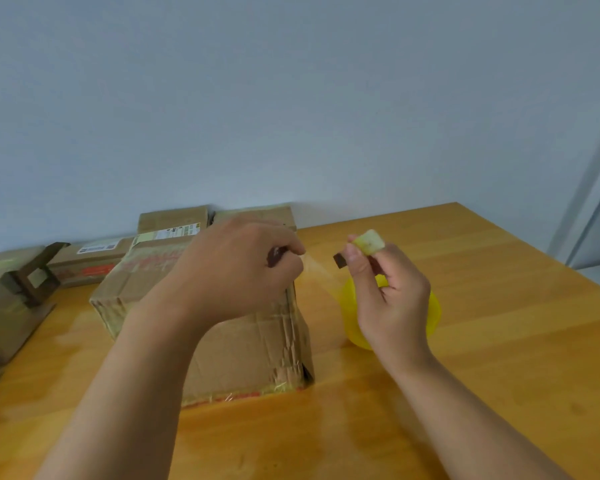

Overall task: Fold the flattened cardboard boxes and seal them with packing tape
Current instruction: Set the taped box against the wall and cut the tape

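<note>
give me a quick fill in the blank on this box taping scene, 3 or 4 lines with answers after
1. The folded cardboard box stands on a ____ table.
2. The right hand holds the tape dispenser, whose colour is ____.
3. A strip of clear tape stretches between the right hand and the ____ hand.
4. More boxes lie behind the folded box, against the ____.

Missing words: wooden; yellow; left; wall

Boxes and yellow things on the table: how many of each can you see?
Cardboard boxes: 5, the near box, one at far left, three behind
Yellow tape dispenser: 1
Total: 6
</note>
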Demonstrator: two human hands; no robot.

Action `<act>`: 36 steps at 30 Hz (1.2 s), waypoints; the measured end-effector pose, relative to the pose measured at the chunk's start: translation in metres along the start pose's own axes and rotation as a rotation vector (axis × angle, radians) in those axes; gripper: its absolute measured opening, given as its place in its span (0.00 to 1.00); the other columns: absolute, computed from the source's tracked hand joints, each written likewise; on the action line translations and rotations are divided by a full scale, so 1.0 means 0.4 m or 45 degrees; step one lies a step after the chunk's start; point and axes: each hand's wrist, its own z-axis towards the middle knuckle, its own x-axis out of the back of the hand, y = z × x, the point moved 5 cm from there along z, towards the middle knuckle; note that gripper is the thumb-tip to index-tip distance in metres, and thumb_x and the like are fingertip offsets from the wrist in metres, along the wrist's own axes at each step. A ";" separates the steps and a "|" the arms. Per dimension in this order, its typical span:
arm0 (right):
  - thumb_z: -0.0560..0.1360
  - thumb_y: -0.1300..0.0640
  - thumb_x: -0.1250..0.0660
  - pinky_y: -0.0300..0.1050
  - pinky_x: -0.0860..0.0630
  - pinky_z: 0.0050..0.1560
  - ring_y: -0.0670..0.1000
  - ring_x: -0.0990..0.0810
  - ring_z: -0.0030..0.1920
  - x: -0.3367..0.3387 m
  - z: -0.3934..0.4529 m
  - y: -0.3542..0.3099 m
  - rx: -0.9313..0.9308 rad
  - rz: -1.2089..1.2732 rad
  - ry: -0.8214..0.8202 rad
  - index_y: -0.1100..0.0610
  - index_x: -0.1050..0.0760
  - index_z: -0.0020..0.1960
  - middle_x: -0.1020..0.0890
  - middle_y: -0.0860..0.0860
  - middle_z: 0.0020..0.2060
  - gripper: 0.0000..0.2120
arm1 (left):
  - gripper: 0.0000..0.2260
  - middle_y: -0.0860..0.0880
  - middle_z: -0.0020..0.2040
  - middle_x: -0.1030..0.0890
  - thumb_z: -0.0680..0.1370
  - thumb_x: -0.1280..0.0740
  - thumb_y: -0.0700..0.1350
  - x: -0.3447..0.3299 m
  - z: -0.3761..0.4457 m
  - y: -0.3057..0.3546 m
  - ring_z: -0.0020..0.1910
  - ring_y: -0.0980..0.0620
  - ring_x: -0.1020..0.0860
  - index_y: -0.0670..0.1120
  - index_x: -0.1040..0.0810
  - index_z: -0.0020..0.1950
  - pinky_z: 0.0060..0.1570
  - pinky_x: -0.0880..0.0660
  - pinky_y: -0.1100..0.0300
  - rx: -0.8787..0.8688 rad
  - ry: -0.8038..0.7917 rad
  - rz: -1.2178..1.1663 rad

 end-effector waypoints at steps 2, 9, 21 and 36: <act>0.80 0.55 0.35 0.43 0.26 0.34 0.45 0.22 0.36 0.021 0.012 -0.006 -0.062 0.043 0.097 0.53 0.22 0.45 0.20 0.46 0.36 0.06 | 0.19 0.64 0.49 0.19 0.74 0.45 0.56 -0.003 0.003 -0.005 0.50 0.61 0.24 0.58 0.17 0.55 0.51 0.24 0.58 0.001 0.005 -0.038; 0.77 0.65 0.35 0.34 0.29 0.32 0.44 0.26 0.31 -0.014 -0.001 -0.007 -0.415 0.441 -0.012 0.55 0.25 0.47 0.24 0.46 0.31 0.06 | 0.17 0.64 0.53 0.18 0.75 0.43 0.54 -0.009 -0.003 -0.019 0.55 0.61 0.23 0.56 0.16 0.53 0.53 0.23 0.55 -0.038 0.092 -0.093; 0.73 0.58 0.33 0.33 0.25 0.35 0.43 0.16 0.37 0.002 -0.017 -0.006 -0.418 0.400 -0.275 0.57 0.23 0.48 0.14 0.52 0.39 0.05 | 0.19 0.67 0.56 0.20 0.75 0.46 0.55 -0.017 -0.007 -0.023 0.56 0.66 0.28 0.57 0.16 0.54 0.55 0.29 0.65 -0.088 0.103 -0.120; 0.72 0.49 0.36 0.60 0.21 0.41 0.48 0.14 0.47 0.010 -0.007 0.007 -0.381 0.277 -0.386 0.55 0.23 0.48 0.15 0.46 0.42 0.11 | 0.22 0.73 0.49 0.25 0.75 0.48 0.55 -0.014 -0.006 -0.011 0.55 0.71 0.32 0.50 0.14 0.49 0.54 0.38 0.77 -0.132 0.037 -0.088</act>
